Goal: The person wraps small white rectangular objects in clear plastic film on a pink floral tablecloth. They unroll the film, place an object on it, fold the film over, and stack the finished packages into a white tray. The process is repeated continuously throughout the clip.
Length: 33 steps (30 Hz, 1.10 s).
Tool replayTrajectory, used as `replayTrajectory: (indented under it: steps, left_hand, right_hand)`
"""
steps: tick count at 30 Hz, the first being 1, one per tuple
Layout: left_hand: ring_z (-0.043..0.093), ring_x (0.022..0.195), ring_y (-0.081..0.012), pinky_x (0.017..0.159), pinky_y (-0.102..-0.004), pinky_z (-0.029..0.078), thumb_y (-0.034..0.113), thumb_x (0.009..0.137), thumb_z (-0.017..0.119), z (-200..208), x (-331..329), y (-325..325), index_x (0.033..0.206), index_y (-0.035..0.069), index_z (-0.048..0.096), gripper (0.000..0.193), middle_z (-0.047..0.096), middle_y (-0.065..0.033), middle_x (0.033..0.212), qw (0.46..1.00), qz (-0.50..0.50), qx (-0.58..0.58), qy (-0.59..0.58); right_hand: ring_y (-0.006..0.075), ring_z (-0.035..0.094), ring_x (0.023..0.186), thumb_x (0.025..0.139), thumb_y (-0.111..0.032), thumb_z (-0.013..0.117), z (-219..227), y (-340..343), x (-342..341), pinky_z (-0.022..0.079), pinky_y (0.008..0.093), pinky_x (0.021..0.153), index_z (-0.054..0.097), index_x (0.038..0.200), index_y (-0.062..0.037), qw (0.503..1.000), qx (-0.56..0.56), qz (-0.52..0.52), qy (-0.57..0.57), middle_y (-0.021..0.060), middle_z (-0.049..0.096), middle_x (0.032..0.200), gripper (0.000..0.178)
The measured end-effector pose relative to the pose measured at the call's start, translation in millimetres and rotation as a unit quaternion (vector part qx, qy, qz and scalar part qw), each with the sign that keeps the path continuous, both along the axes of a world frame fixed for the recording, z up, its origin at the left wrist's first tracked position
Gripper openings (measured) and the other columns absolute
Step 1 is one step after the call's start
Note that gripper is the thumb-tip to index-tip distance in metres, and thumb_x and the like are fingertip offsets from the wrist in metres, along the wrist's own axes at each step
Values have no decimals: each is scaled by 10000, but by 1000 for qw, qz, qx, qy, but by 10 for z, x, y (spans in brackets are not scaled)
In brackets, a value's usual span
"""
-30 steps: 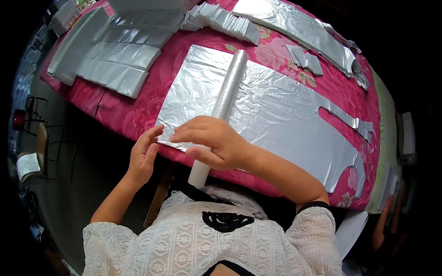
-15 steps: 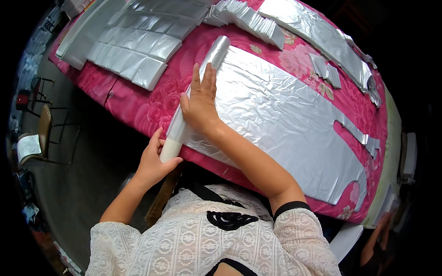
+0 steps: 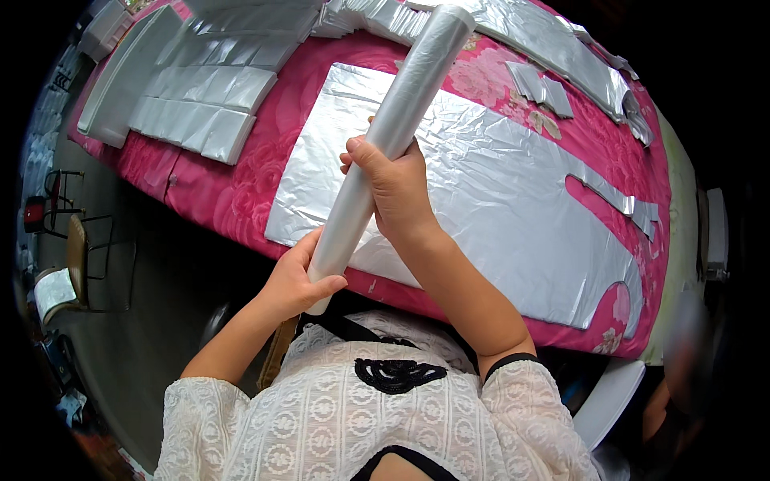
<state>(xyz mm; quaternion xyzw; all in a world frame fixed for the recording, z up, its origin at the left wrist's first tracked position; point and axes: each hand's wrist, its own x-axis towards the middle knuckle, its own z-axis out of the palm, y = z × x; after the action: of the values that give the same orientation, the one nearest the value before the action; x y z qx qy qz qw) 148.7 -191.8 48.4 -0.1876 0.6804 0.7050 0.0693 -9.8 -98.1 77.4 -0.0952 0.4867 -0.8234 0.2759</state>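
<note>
A long roll of clear plastic bags (image 3: 399,108) slants above the table, held in both my hands. Its lower end sits in my left hand (image 3: 298,274), with the fingers behind and the thumb across it. My right hand (image 3: 393,180) wraps round its middle. Beneath the roll lies a flat stack of silvery plastic bags (image 3: 505,208), with handle cut-outs at its right end. The roll hides part of the stack's left half.
A pink floral cloth (image 3: 224,188) covers the table. Folded plastic packs (image 3: 196,120) lie in rows at the far left beside a white tray (image 3: 124,88). Another bag stack (image 3: 545,48) lies at the far right. A chair (image 3: 76,256) stands left; another person's arm (image 3: 656,413) shows at lower right.
The roll, which lay along the stack's left edge, is now raised and shifted right. My right hand has gone from lying flat on it to gripping it. The stack's left end is uncovered.
</note>
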Motion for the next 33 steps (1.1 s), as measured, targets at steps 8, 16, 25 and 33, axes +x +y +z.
replayTrajectory:
  steps: [8, 16, 25, 33]
  left_hand:
    - [589, 782, -131, 709, -281, 507, 347, 675, 792, 91, -92, 181, 1220, 5, 406, 750, 596, -110, 1018, 937, -130, 314, -76]
    - [582, 727, -134, 605, -275, 505, 391, 908, 519, -26, -61, 224, 1170, 21, 449, 459, 576, -73, 848, 991, -81, 53, -91]
    - [568, 629, -129, 578, -277, 477, 344, 845, 614, -81, 302, 125, 1106, 29, 495, 426, 581, -67, 812, 975, -121, 45, -179]
    - [571, 641, -104, 588, -259, 487, 199, 840, 638, -126, 399, 131, 1075, 13, 538, 316, 609, -55, 835, 979, -96, 33, -178]
  right_hand:
    - [164, 568, 799, 740, -217, 706, -136, 334, 42, 507, 313, 728, 338, 1220, 20, 991, -47, -8, -125, 104, 513, 933, 649]
    - [172, 576, 815, 755, -160, 695, -369, 458, -75, 501, 313, 719, 346, 1210, 10, 991, -42, -64, -111, 92, 517, 934, 597]
    - [114, 550, 788, 792, -223, 648, -535, 1315, -1378, 443, 251, 686, 581, 994, -29, 976, 171, -133, 19, 45, 607, 890, 288]
    - [55, 505, 581, 833, -243, 652, -305, 1294, -1200, 387, 202, 508, 641, 865, -39, 929, 332, 148, 68, -15, 574, 683, 206]
